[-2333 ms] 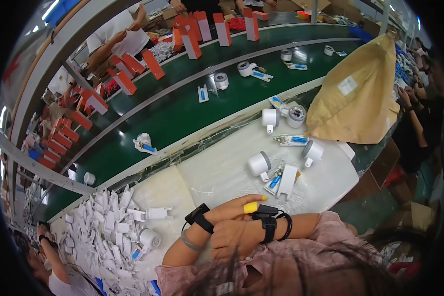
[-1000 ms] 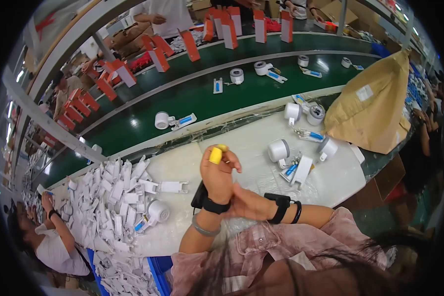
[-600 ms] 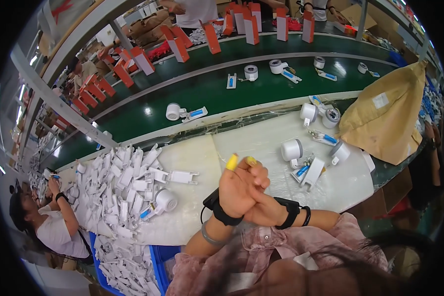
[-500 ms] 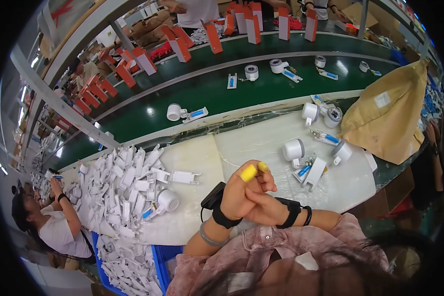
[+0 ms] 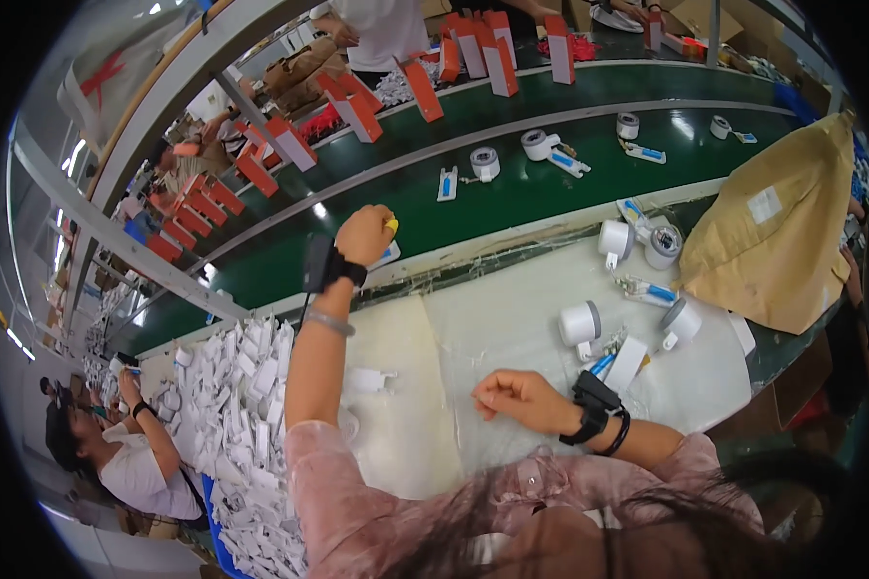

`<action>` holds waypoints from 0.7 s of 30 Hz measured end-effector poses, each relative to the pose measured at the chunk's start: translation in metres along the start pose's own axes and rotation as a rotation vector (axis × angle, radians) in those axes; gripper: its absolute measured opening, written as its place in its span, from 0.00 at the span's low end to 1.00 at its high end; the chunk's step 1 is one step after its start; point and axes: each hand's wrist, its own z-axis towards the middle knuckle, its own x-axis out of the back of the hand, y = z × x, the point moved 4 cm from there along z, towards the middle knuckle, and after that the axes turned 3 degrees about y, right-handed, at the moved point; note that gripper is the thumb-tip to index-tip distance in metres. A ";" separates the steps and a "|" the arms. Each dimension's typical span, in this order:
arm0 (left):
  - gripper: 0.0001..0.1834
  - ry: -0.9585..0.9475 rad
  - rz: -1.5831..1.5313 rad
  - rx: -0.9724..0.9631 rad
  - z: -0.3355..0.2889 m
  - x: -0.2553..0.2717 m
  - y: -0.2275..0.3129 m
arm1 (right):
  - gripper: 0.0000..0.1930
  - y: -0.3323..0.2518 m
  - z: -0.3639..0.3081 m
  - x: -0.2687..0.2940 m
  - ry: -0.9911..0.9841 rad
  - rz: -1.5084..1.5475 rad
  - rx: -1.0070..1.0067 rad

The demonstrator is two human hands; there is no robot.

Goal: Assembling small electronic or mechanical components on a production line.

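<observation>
My left hand reaches out over the near edge of the green conveyor belt, yellow tape on one finger. Its fingers are curled down and mostly hidden behind the back of the hand. Just beside it, a white plastic holder with a blue cylinder shows in part; the hand covers the rest. My right hand hovers over the pale work mat, fingers loosely curled in with nothing in them. To its right are a white drum-shaped head with a grey rim and a white plastic casing.
A heap of white plastic casings covers the left of the table, above a blue crate. Brown paper lies at the right. More white units and orange boxes stand along the belt. Co-workers stand beyond it and at left.
My hands, together before, have parted. The left moved forward and left to the belt, over the white unit there; the right stayed near the mat and turned fingers left.
</observation>
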 end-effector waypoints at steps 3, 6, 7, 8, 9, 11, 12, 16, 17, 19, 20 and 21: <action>0.13 -0.094 -0.317 0.198 0.055 -0.079 -0.056 | 0.10 -0.012 0.001 0.007 0.054 -0.273 0.069; 0.18 -0.094 -0.486 0.465 0.091 -0.150 -0.073 | 0.05 -0.041 -0.007 0.005 0.232 -0.916 0.692; 0.19 -0.033 -0.381 0.457 0.100 -0.164 -0.091 | 0.05 -0.040 -0.006 0.002 0.217 -0.916 0.711; 0.19 -0.039 -0.389 0.447 0.113 -0.177 -0.082 | 0.04 -0.032 -0.006 0.003 0.166 -1.025 0.704; 0.21 -0.070 -0.226 0.461 0.123 -0.187 -0.071 | 0.03 -0.027 -0.005 0.004 0.113 -1.131 0.695; 0.24 -0.096 -0.079 0.455 0.148 -0.198 -0.045 | 0.03 -0.035 -0.005 0.010 0.129 -1.104 0.755; 0.27 -0.070 -0.055 0.490 0.151 -0.200 -0.042 | 0.03 -0.024 -0.004 0.011 0.065 -1.123 0.679; 0.35 -0.095 -0.035 0.491 0.164 -0.202 -0.023 | 0.04 -0.004 0.002 0.017 0.034 -0.890 0.446; 0.35 -0.125 -0.122 0.535 0.163 -0.203 -0.031 | 0.04 -0.005 0.004 0.018 0.025 -0.878 0.435; 0.34 -0.082 -0.176 0.613 0.155 -0.201 -0.045 | 0.05 -0.013 0.009 0.019 0.061 -0.915 0.483; 0.33 -0.143 -0.189 0.602 0.154 -0.202 -0.045 | 0.05 -0.013 0.007 0.017 0.066 -0.924 0.464; 0.32 -0.190 -0.192 0.589 0.158 -0.201 -0.044 | 0.05 -0.010 0.008 0.019 0.043 -0.950 0.444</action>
